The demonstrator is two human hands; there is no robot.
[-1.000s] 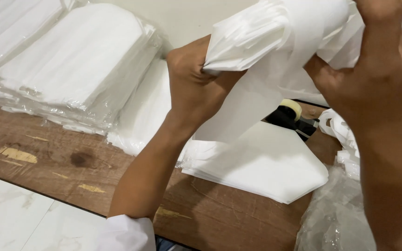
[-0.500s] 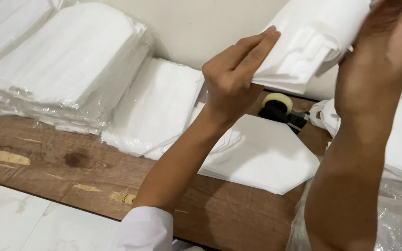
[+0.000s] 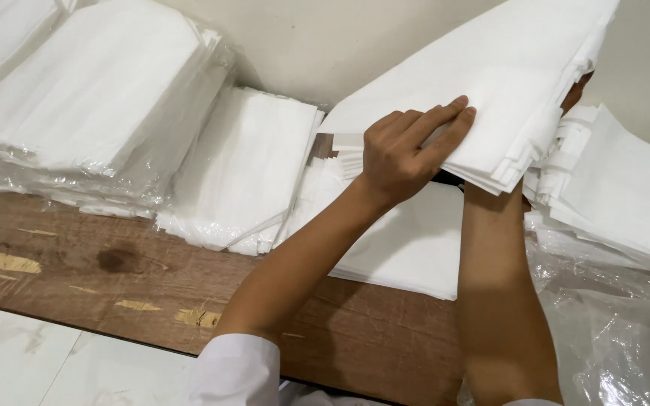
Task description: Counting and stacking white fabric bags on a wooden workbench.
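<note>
A person's two bare hands hold a thick stack of folded white fabric sheets [image 3: 505, 83] in the air above a wooden table [image 3: 77, 256]. The left hand [image 3: 404, 150] lies flat on the upper face, fingers extended along the lower edge and thumb tucked below, pinching the layers. The right hand [image 3: 577, 90] reaches up from underneath and is mostly hidden behind the stack; its grip cannot be made out. The stack's long axis runs diagonally, from lower left near the left hand up to the upper right, broad face tilted toward the camera. To handle it well, the layered edges should probably stay squared, with support beneath so no sheet slides out. Plastic-wrapped white bundles [image 3: 92, 98] lie on the table to the left
</note>
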